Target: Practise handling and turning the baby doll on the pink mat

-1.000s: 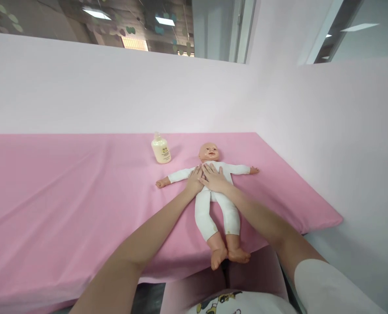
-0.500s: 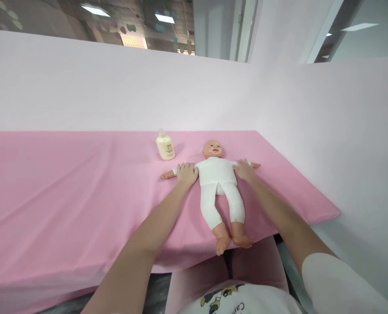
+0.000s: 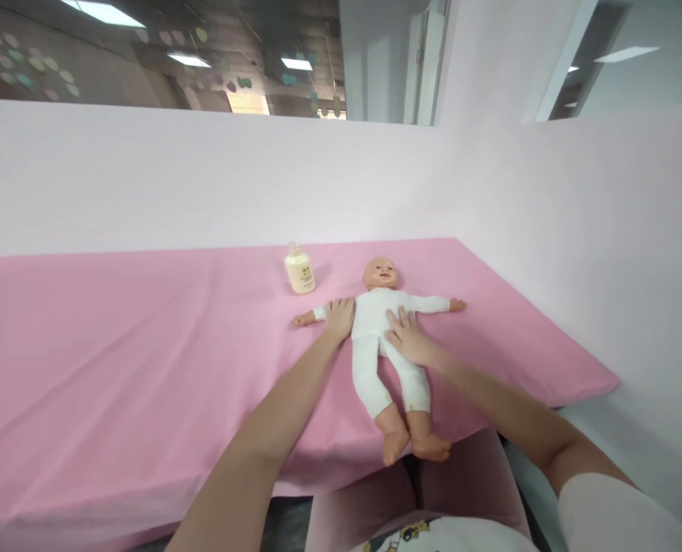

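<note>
A baby doll (image 3: 369, 314) with a white cloth body lies on its back on the pink-covered table, head toward the wall and feet at the near edge. Both its arms stretch out sideways. My left hand (image 3: 339, 316) rests over the doll's upper arm on the left side, close to its shoulder, fingers laid flat. Spread fingers of my right hand (image 3: 411, 337) lie on the doll's belly and hip at the right side. A pump-less looking bottle of pale yellow liquid (image 3: 300, 271) stands upright beyond my left hand, apart from it.
The pink sheet (image 3: 116, 368) covers the table up to the white wall (image 3: 203, 184) behind. Another white wall (image 3: 605, 230) closes off the right side. Windows (image 3: 249, 57) sit above the back wall. My legs are against the table's near edge.
My right hand has moved from the doll's arm on the right down and inward onto its belly. My left hand stays on the other arm. The view has shifted slightly.
</note>
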Tool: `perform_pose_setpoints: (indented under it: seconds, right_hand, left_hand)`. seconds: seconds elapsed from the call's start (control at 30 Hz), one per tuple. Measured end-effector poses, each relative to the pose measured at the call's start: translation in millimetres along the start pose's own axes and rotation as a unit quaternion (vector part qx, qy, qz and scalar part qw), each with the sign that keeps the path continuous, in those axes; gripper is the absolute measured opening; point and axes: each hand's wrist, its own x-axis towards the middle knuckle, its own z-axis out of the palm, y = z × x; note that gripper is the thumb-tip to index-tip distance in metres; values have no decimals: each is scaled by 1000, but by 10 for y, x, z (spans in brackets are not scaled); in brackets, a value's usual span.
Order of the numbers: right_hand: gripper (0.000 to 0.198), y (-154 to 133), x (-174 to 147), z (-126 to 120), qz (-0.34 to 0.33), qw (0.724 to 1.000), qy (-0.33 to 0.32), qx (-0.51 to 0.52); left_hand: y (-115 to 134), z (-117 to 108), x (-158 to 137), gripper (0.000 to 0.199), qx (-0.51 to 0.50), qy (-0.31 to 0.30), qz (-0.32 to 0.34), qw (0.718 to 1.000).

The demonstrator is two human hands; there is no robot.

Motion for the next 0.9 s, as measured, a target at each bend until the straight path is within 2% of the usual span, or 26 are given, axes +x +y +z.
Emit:
perform_pose_setpoints:
  seconds: [0.07,0.13,0.2,0.3,0.4,0.47,0.57,0.73,0.9]
  right_hand:
    - [80,-89,-315,24,-21,999,-50,4]
    - [83,-140,-605,11,-84,992,-91,8]
    - [77,-186,-790,-9,-142,984,-109,15]
    - [72,-287,-787,-6,-158,981,-110,16]
    - [67,-391,-535,25,-175,982,-67,25]
    - [60,-416,-346,33,-156,986,-12,58]
    - [53,-364,-157,16,-118,990,32,73]
    - [50,-185,-70,-39,-26,994,84,60]
    - [52,14,3,-165,63,993,91,51]
  left_hand:
    - [-15,-21,4,36,-19,1,5,1000]
    - [-16,-34,15,36,-46,7,10,999]
    - [12,-28,32,39,-80,15,17,996]
    - [96,6,66,44,-133,26,22,990]
    - [160,28,93,39,-161,29,12,986]
    - [164,24,96,33,-160,25,-9,987]
    - [142,10,71,24,-142,8,-48,989]
    - [192,-8,0,47,-133,-20,-58,989]
    - [279,-70,-53,54,-142,-27,-44,988]
